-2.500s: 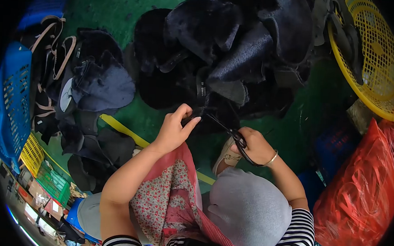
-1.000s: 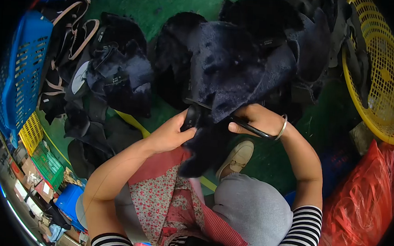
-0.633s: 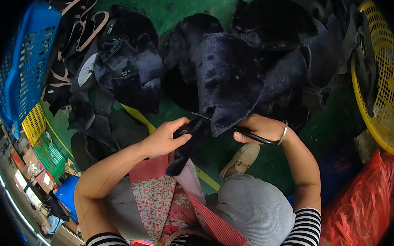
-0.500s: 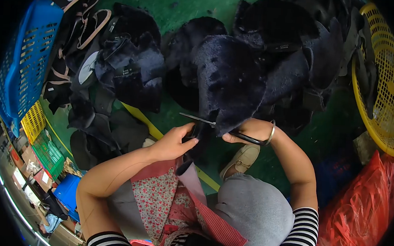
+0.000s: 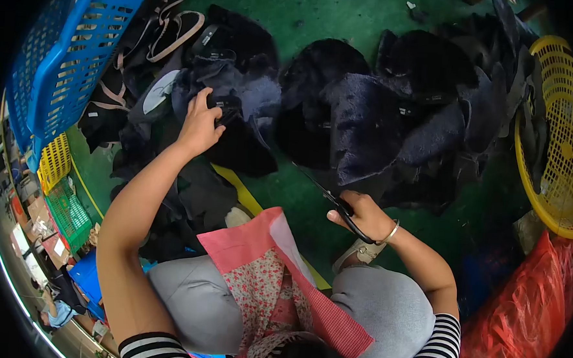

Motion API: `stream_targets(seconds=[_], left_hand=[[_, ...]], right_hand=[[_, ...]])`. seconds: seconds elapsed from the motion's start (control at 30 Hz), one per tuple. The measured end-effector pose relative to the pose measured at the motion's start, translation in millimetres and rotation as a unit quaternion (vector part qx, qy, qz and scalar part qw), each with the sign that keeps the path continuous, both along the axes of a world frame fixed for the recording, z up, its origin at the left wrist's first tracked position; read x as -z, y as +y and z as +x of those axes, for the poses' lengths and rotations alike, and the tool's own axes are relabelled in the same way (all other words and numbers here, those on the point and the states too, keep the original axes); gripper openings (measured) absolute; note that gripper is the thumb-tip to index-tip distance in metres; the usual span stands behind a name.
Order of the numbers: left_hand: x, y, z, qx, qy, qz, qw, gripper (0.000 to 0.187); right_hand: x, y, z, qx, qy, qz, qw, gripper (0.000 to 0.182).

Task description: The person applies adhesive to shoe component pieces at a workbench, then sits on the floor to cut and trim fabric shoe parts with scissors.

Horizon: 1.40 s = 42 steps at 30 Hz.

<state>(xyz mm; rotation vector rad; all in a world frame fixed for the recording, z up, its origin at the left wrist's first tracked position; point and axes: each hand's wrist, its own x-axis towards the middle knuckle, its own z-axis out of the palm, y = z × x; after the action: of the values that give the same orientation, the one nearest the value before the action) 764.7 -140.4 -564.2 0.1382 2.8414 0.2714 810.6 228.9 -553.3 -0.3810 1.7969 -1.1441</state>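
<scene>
My left hand (image 5: pixel 200 124) reaches over the dark furry pieces at the left, fingers bent against a black piece with a small printed label (image 5: pixel 225 104); whether it grips that piece is unclear. In my right hand (image 5: pixel 362 215) are black-handled scissors (image 5: pixel 343 211), their blades pointing up and left above the green floor. A dark blue furry piece (image 5: pixel 367 131) lies just beyond the scissors, apart from them. More dark furry pieces (image 5: pixel 428 66) are heaped behind it and to the right.
A blue basket (image 5: pixel 79 58) stands at the upper left, with yellow (image 5: pixel 55 162) and green (image 5: pixel 69 214) baskets below it. Yellow baskets (image 5: pixel 564 129) stand at the right above a red plastic sack (image 5: pixel 525 315). Beige-edged straps (image 5: pixel 177 37) lie at the upper left.
My left hand has moved up and left, from beside the scissors to the left pieces. The furry piece near the scissors now lies with the others. My right hand has lowered slightly, still holding the scissors.
</scene>
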Motion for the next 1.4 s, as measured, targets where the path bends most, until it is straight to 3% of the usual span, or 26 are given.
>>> stream_targets(seconds=[0.03, 0.1, 0.13, 0.2, 0.23, 0.33, 0.37, 0.4, 0.5, 0.53, 0.6, 0.63, 0.7, 0.77, 0.8, 0.83, 0.87, 0.93, 0.97, 1.1, 1.17, 1.2, 1.27, 1.3, 1.33, 1.4], left_hand=[[3, -2, 0, -0.001, 0.007, 0.003, 1.000, 0.017], [8, 4, 2, -0.117, -0.149, 0.107, 0.976, 0.020], [3, 8, 9, -0.036, -0.068, 0.159, 0.984, 0.022], [-23, 13, 2, 0.058, -0.228, 0.248, 0.940, 0.021], [-44, 20, -2, 0.047, -0.230, 0.288, 0.928, 0.021], [-63, 1, -24, 0.052, -0.102, 0.295, 0.949, 0.022], [-54, -10, -32, 0.043, -0.015, 0.280, 0.959, 0.023], [-37, -26, -40, 0.024, 0.004, 0.226, 0.974, 0.023], [44, -50, -47, -0.100, 0.226, -0.001, 0.969, 0.048], [39, -43, -46, -0.107, 0.231, 0.003, 0.967, 0.048], [18, -9, -35, -0.007, 0.364, -0.056, 0.930, 0.050], [13, 5, -23, 0.069, 0.369, 0.004, 0.927, 0.046], [2, 43, 2, 0.115, 0.267, 0.176, 0.940, 0.036], [0, 78, 38, -0.028, -0.001, 0.369, 0.929, 0.026], [11, 88, 53, -0.132, -0.164, 0.484, 0.849, 0.026], [12, 93, 58, -0.222, -0.353, 0.494, 0.763, 0.036], [16, 94, 65, -0.224, -0.354, 0.495, 0.762, 0.036], [26, 99, 81, -0.259, -0.446, 0.571, 0.639, 0.049], [31, 99, 88, -0.210, -0.445, 0.577, 0.652, 0.061], [46, 104, 105, -0.166, -0.414, 0.660, 0.604, 0.063], [39, 100, 95, -0.197, -0.590, 0.673, 0.401, 0.052], [30, 103, 94, -0.199, -0.593, 0.671, 0.400, 0.052], [16, 110, 94, -0.279, -0.399, 0.644, 0.590, 0.038], [27, 106, 103, -0.371, -0.369, 0.611, 0.593, 0.034], [33, 99, 111, -0.376, -0.369, 0.607, 0.595, 0.034], [36, 87, 128, -0.356, -0.285, 0.557, 0.694, 0.038]], right_hand=[[-3, 0, 5, 0.016, 0.022, -0.001, 1.000, 0.054], [-16, 3, 10, 0.014, 0.039, 0.004, 0.999, 0.053], [-24, 7, 11, 0.013, 0.052, 0.004, 0.999, 0.052], [-47, 16, 4, -0.004, 0.059, -0.037, 0.998, 0.049], [-61, 22, -6, -0.025, 0.050, -0.048, 0.997, 0.048], [-99, 27, -39, 0.060, 0.155, 0.016, 0.986, 0.041], [-97, 27, -45, 0.158, 0.147, 0.052, 0.975, 0.039], [-106, 19, -64, 0.169, 0.175, 0.111, 0.963, 0.038], [-63, 16, -118, 0.091, 0.363, 0.108, 0.921, 0.041], [-41, 12, -138, 0.070, 0.364, 0.102, 0.923, 0.043], [-4, -4, -171, 0.039, 0.331, 0.088, 0.939, 0.042], [10, -12, -180, 0.027, 0.301, 0.075, 0.950, 0.040], [45, -12, -179, -0.021, 0.343, 0.061, 0.937, 0.042], [45, -16, -164, -0.069, 0.364, 0.062, 0.927, 0.038], [28, -20, -145, -0.045, 0.359, 0.066, 0.930, 0.036], [9, -24, -124, -0.019, 0.356, 0.069, 0.932, 0.034], [-13, -27, -102, 0.030, 0.283, 0.041, 0.958, 0.033], [-38, -22, -58, 0.099, 0.161, -0.024, 0.982, 0.034], [-53, -22, -38, 0.150, 0.069, -0.020, 0.986, 0.034], [-50, -8, 10, 0.158, -0.066, -0.020, 0.985, 0.036], [-36, -4, 25, 0.120, -0.054, 0.001, 0.991, 0.035], [-31, -5, 30, 0.120, -0.044, -0.020, 0.992, 0.034], [-28, -8, 23, 0.090, -0.096, -0.017, 0.991, 0.028], [-18, -5, 25, 0.083, -0.131, -0.017, 0.988, 0.027], [-12, 2, 21, 0.035, -0.099, 0.023, 0.994, 0.030], [-5, 11, 3, -0.079, 0.013, 0.070, 0.994, 0.046]])
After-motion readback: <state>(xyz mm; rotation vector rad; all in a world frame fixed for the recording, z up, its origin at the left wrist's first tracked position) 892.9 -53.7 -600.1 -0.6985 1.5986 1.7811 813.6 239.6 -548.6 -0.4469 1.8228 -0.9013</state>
